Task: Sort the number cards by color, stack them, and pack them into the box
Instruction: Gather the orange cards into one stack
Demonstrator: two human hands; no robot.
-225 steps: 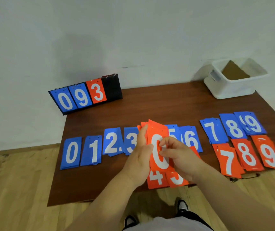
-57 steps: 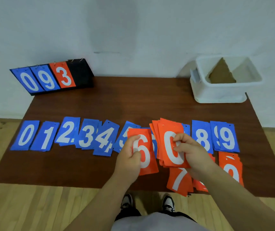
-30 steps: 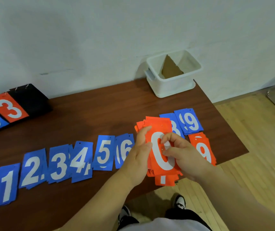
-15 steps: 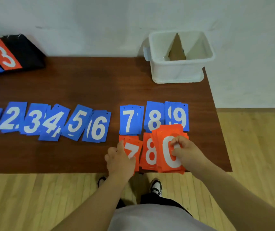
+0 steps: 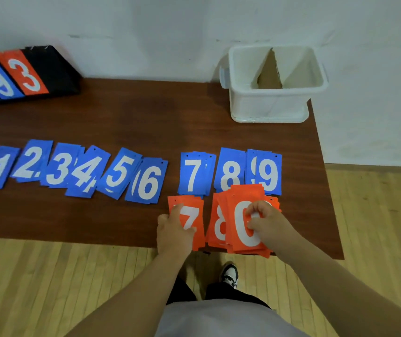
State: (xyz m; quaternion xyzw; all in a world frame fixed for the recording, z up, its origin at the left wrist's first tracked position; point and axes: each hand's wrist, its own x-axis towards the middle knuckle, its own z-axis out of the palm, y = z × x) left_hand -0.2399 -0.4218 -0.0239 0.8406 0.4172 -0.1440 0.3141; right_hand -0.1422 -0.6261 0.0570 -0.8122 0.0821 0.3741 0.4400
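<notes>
Head view: hands (image 5: 221,229) grip orange cards (image 5: 240,224) at table edge (image 5: 121,237).

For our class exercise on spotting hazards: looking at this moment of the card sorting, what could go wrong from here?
1. The orange stack in the right hand is fanned and overhangs the table edge; cards could slip to the floor.
2. The left hand is on the orange 7 pile, also near that edge.
3. The stack covers the bottom of the blue 8 pile, so it may drag blue cards along.
</notes>
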